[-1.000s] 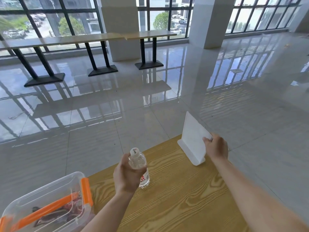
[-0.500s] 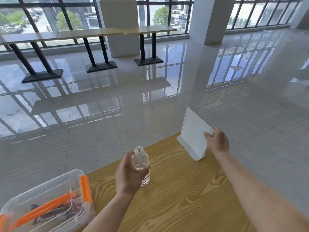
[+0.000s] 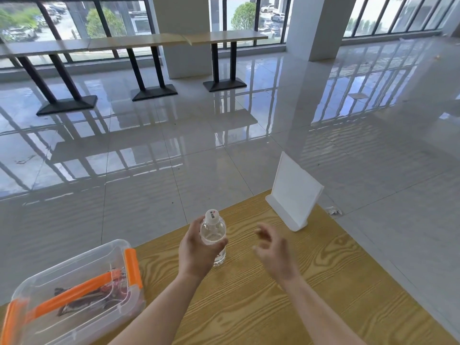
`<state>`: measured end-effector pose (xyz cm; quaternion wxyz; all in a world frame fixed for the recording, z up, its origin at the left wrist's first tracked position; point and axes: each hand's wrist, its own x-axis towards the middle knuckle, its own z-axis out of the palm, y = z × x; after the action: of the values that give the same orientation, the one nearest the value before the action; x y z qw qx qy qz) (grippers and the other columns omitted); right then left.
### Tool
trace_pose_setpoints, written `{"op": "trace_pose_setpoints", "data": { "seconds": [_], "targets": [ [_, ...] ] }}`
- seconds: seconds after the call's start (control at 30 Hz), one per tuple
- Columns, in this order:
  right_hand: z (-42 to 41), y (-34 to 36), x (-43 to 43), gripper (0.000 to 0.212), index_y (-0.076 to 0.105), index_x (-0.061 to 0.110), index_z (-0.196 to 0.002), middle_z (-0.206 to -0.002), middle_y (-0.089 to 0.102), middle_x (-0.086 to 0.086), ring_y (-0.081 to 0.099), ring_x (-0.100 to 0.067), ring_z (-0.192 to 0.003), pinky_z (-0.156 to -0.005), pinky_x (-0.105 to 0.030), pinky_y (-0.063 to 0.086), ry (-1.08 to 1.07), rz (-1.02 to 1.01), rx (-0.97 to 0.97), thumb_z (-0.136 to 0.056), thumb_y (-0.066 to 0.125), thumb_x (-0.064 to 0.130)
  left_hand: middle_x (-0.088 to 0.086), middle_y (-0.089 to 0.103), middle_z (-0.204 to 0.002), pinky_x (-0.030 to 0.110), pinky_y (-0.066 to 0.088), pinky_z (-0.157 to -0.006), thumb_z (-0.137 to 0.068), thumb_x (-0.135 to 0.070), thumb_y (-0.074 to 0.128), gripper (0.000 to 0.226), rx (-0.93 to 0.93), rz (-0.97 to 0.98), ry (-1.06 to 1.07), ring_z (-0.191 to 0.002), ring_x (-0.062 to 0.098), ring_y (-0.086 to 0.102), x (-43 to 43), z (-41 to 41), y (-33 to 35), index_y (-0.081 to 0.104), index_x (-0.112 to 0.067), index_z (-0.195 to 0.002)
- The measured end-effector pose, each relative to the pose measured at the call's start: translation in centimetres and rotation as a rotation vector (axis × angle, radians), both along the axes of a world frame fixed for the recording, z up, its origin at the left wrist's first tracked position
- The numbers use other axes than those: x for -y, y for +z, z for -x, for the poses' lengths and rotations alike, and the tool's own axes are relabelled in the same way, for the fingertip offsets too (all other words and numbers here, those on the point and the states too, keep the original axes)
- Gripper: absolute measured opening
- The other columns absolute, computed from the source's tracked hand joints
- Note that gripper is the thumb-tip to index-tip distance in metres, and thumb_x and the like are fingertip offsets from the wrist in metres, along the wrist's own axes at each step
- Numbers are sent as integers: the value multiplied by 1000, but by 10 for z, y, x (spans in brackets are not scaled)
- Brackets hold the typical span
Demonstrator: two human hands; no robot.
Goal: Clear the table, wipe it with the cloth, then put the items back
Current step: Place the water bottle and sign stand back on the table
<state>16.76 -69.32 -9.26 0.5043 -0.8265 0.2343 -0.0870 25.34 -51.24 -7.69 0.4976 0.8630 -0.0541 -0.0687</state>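
A small clear water bottle (image 3: 213, 231) with a white cap stands upright on the wooden table (image 3: 286, 307). My left hand (image 3: 196, 250) grips it round the body. A white sign holder (image 3: 293, 192) stands at the table's far right corner with nothing touching it. My right hand (image 3: 272, 252) hovers over the table between the bottle and the sign holder, its fingers loosely spread and holding nothing. No cloth is in view.
A clear plastic box (image 3: 72, 292) with orange latches sits on the table's left end, holding dark and orange items. Beyond the far edge lies a glossy tiled floor with long tables (image 3: 139, 43) by the windows. A small scrap (image 3: 333, 210) lies on the floor.
My right hand has let go of the white sign holder and drawn back left toward the bottle. My left hand still holds the bottle in about the same spot.
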Motion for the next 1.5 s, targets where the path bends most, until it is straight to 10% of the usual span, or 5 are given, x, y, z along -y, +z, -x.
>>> {"op": "trace_pose_setpoints", "data": {
  "seconds": [0.1,0.3,0.67,1.3,1.5],
  "targets": [
    [-17,-24,-40,100,33,36,-153,-145,47,22,43,-2,-135,-107,-26,44,279,-121,-155,-71,86,15,-17,67,-98,32,56,-79,-66,-39,89,62,-14,-10,1,-91,8,66,4,0,4,50,-42,-114],
    [-42,-31,-65,42,56,39,-103,-92,71,13,65,5,-83,-71,-23,51,69,-172,-12,-74,84,24,-18,67,-97,27,53,-78,-64,-40,89,64,-31,-12,8,-93,8,66,17,-3,8,55,-37,-118],
    [-69,-40,-13,61,53,32,-123,-103,72,16,68,-3,-95,-79,-32,59,83,87,-38,-73,87,38,-5,48,-148,25,39,-104,-80,-42,80,84,94,-170,-159,-134,12,47,-22,3,-2,36,-27,-151],
    [-32,-49,-42,60,56,10,-126,-111,62,-3,62,-25,-103,-84,-44,55,-216,118,-52,-79,85,34,0,63,-127,35,51,-82,-77,-22,80,49,373,-534,-118,-106,26,65,-174,25,19,65,-19,-124],
    [-17,-25,-116,31,66,7,-116,-96,66,3,66,-13,-91,-82,-41,61,120,144,62,-87,76,10,-1,62,-124,39,51,-85,-80,-41,68,49,352,-511,18,-104,24,61,-222,45,30,62,-21,-125]
  ]
}}
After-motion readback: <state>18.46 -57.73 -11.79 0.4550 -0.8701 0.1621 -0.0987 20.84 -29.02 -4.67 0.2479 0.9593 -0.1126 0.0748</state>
